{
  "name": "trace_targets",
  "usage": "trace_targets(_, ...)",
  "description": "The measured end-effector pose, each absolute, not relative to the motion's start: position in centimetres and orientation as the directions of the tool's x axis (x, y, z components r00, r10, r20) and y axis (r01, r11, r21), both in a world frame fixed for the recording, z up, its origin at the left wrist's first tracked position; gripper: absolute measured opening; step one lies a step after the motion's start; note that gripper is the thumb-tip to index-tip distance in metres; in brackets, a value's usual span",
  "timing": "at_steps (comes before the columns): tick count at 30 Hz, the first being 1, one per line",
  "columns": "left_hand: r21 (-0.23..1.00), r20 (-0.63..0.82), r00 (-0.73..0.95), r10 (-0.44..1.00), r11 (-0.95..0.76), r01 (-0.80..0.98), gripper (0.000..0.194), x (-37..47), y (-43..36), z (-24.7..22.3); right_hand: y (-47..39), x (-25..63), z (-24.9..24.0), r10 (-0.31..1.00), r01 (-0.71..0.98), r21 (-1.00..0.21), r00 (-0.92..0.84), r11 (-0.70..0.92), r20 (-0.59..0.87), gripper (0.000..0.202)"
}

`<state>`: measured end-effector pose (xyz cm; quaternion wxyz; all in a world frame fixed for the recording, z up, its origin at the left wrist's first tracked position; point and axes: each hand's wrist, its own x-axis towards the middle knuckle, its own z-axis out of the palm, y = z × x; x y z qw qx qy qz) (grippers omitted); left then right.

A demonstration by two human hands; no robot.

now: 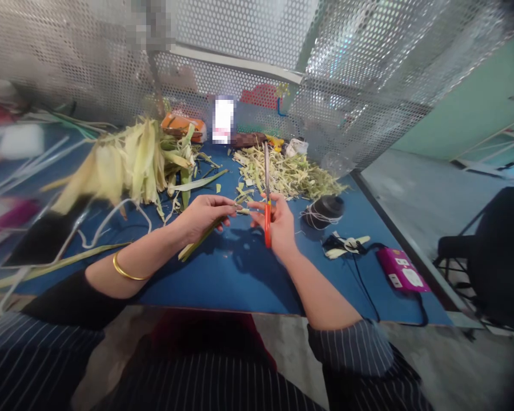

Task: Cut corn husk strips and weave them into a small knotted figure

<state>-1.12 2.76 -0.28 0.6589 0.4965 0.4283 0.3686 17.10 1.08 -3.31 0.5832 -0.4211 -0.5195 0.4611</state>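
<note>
My left hand (208, 218) pinches a narrow green strip of corn husk (192, 249), whose loose end hangs down toward the lower left. Its other end points at my right hand, with a small pale bit between the fingertips. In my right hand (283, 228) is a pair of scissors (268, 224) with orange handles, blades pointing up and away. The right fingertips come close to the strip's pale end; whether they touch it I cannot tell. Just beyond both hands lies a heap of cut husk pieces (282, 174) on the blue table (248, 285).
A bunch of dried corn husks (131, 162) lies at the left, near a dark flat panel (45, 231). To the right are a black spool of thread (329, 210), a small tied bundle (346, 245) and a magenta power box (402, 269) with cables. Perforated metal mesh (240, 34) stands behind.
</note>
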Motion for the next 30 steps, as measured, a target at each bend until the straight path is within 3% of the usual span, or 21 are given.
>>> trace_targets(7, 0.949, -0.249, 0.416, 0.875, 0.307, -0.075, 0.011, -0.8, 2.1, -0.2, 0.6, 16.0, -3.3, 0.986, -0.137, -0.984, -0.103, 0.114, 0.129, 0.045)
trace_targets(12, 0.955, -0.236, 0.345, 0.908, 0.282, -0.089, 0.017, -0.6, 2.2, -0.4, 0.5, 16.2, -3.5, 0.991, -0.107, -0.987, -0.042, 0.119, 0.124, 0.045)
trace_targets(16, 0.933, -0.254, 0.393, 0.884, 0.330, -0.140, 0.013, -0.6, 2.3, -0.4, 0.5, 16.4, -3.5, 0.996, -0.132, -0.987, -0.016, 0.088, 0.091, 0.044)
trace_targets(22, 0.917, -0.234, 0.414, 0.879, 0.341, -0.205, 0.025, -1.1, 2.4, -0.1, 0.5, 16.3, -3.4, 0.999, -0.185, -0.983, -0.027, 0.012, 0.017, 0.045)
trace_targets(30, 0.891, -0.277, 0.501, 0.820, 0.414, -0.184, 0.023, -1.0, 2.1, 0.3, 0.8, 16.4, -4.2, 0.999, -0.198, -0.980, -0.048, 0.016, 0.026, 0.043)
